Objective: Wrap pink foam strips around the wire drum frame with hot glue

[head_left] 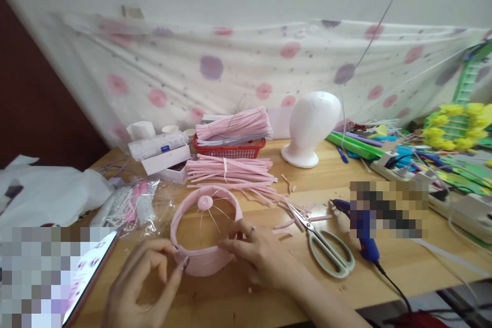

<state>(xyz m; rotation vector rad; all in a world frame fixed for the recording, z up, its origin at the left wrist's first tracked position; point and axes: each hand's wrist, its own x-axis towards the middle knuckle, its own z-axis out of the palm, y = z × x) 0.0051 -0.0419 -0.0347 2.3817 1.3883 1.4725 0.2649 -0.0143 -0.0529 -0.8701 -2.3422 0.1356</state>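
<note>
A wide pink round band (205,261) lies on the wooden table, built up from what look like pink pipe cleaners. At its near left edge, my left hand (148,271) pinches the rim between thumb and fingertips. My right hand (257,253) has its fingers closed over the near right part of the same band, a ring on one finger. Inside the far rim sits a small pink disc (205,203) with thin wires spreading from it. Right of the band, scissors (330,251) with pale handles lie among cut pink pieces (280,223).
Pink pipe cleaners (230,169) lie bundled before a red basket (230,151). A white foam head (313,125) stands behind. At right is a blue glue gun (367,238) with its cord; at left, a phone (90,271) and a bag of beads (134,205).
</note>
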